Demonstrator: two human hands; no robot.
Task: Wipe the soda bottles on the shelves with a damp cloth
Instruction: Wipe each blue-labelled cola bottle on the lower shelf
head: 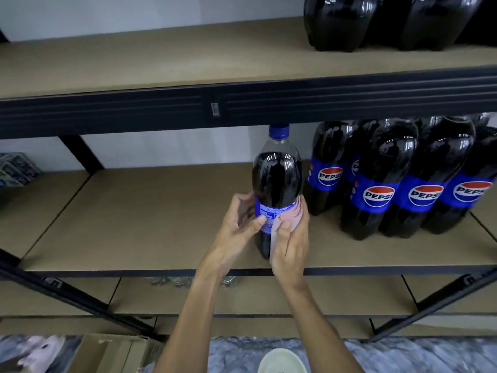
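A dark soda bottle (277, 181) with a blue cap and blue label stands upright on the middle shelf (150, 227). My left hand (242, 224) grips its label from the left, thumb across the front. My right hand (291, 243) presses a pale pink cloth (289, 214) against the bottle's right side, fingers curled round cloth and bottle. Several more cola bottles (403, 184) with blue labels stand grouped to the right on the same shelf, a little apart from the held one.
The upper shelf (161, 63) carries more dark bottles (376, 20) at its right end. A dark metal beam (242, 106) runs just above the held bottle's cap. On the floor below sit a white bowl (281, 362) and a cardboard box (115, 354). Packaged goods (16, 168) sit far left.
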